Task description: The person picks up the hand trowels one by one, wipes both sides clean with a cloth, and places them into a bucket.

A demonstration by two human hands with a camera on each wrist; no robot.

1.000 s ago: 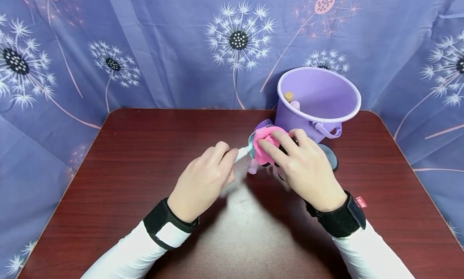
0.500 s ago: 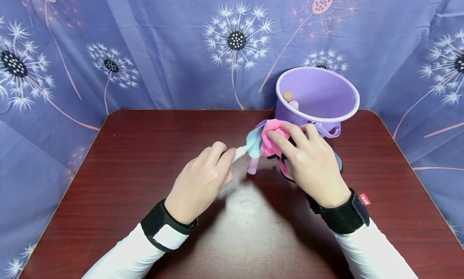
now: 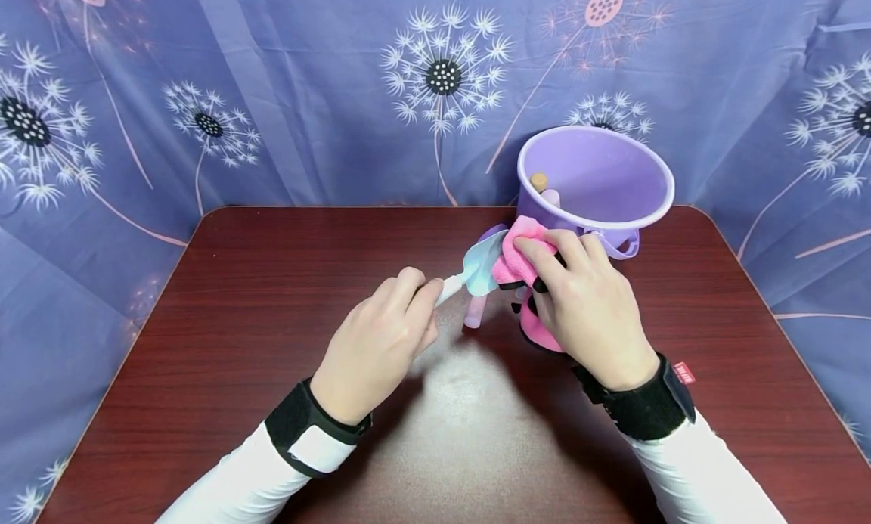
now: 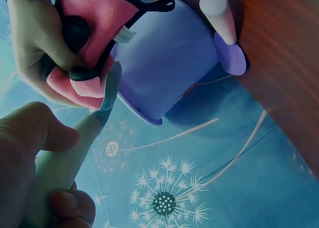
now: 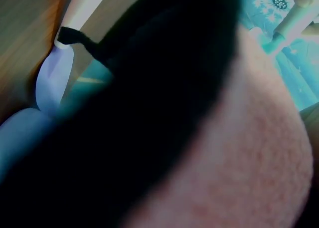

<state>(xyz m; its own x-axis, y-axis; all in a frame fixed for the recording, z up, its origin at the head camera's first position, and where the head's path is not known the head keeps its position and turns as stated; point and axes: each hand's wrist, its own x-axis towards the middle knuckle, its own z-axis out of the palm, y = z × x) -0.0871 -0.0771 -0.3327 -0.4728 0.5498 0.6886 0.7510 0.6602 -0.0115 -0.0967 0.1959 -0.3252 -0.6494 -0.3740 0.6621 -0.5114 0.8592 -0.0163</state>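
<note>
My left hand [image 3: 381, 335] grips the white handle [image 3: 449, 288] of a small garden trowel, whose light blue blade [image 3: 481, 265] points up and right. A pink cloth with black trim [image 3: 522, 252] is bunched in my right hand [image 3: 588, 305], fingers and thumb pinching it at the blade's tip. Part of the cloth hangs below that hand. Seen from the left wrist, the cloth [image 4: 99, 31] lies against the blade's end [image 4: 112, 86]. The cloth [image 5: 254, 148] and its dark trim fill much of the right wrist view, hiding the right fingers there.
A purple bucket [image 3: 595, 176] with a side handle stands at the back right, a tan handle end [image 3: 539, 181] and a lilac one [image 3: 551, 198] showing inside. Beside it on the brown table [image 3: 306, 282] lies a purple trowel with a lilac handle [image 3: 475, 312]. A patterned curtain [image 3: 306, 93] hangs behind.
My right hand has drawn the cloth rightward along the blade from near its base to its tip, uncovering more light blue. My left hand has barely moved.
</note>
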